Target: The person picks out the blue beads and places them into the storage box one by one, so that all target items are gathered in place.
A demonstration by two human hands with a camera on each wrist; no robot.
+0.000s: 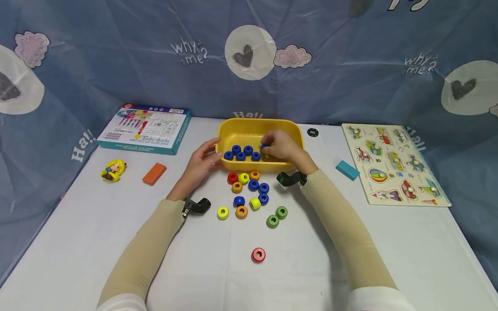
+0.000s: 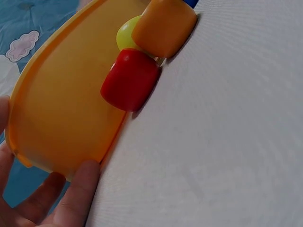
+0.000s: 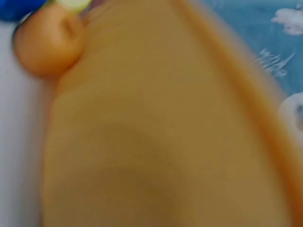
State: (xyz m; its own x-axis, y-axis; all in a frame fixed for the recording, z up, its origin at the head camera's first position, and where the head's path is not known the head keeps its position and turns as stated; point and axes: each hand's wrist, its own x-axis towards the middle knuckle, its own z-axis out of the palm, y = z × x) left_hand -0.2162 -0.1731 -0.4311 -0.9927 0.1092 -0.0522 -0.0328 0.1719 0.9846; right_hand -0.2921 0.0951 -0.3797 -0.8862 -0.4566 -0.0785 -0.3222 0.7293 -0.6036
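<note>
A yellow plastic tray stands at the back of the white table with several blue beads inside. My left hand rests on the tray's left end, fingers spread against its wall and rim. Over the tray's right half, my right hand reaches in and pinches a blue bead at its fingertips. The left wrist view shows a red bead and an orange bead beside the tray's outer wall. In the right wrist view the tray wall is blurred and hides the right hand.
Loose beads lie before the tray: blue, yellow, green and one red bead nearest me. A toy box, figurine and orange block are left; a blue block, puzzle board and black disc are right.
</note>
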